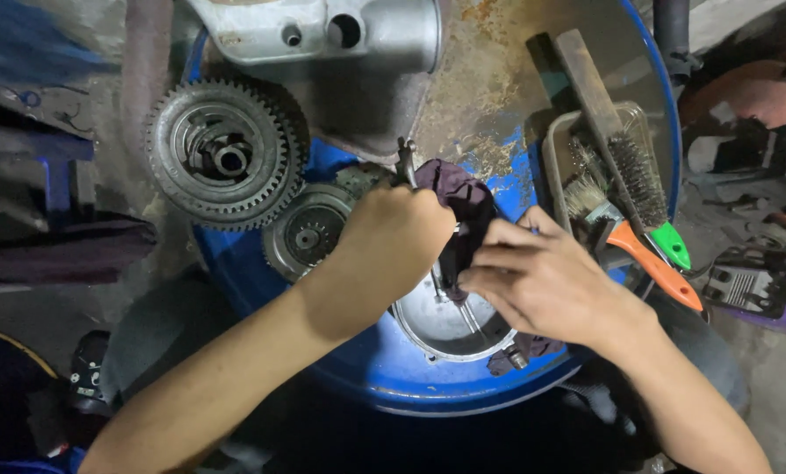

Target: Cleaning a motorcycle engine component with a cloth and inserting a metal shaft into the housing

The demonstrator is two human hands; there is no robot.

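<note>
The left hand (397,233) is closed around a small metal part (404,162), and the right hand (529,276) pinches a dark rag (463,206) against it, over the blue drum (358,369). Wiping seems in progress (the big gear (226,154) looks still greasy).

Left hand (397,233) grips a metal part (405,162) wrapped in a dark rag (463,206). Right hand (533,276) pinches the rag, above the blue drum (384,369). Large gear (224,151) lies at the drum's left edge.
</note>
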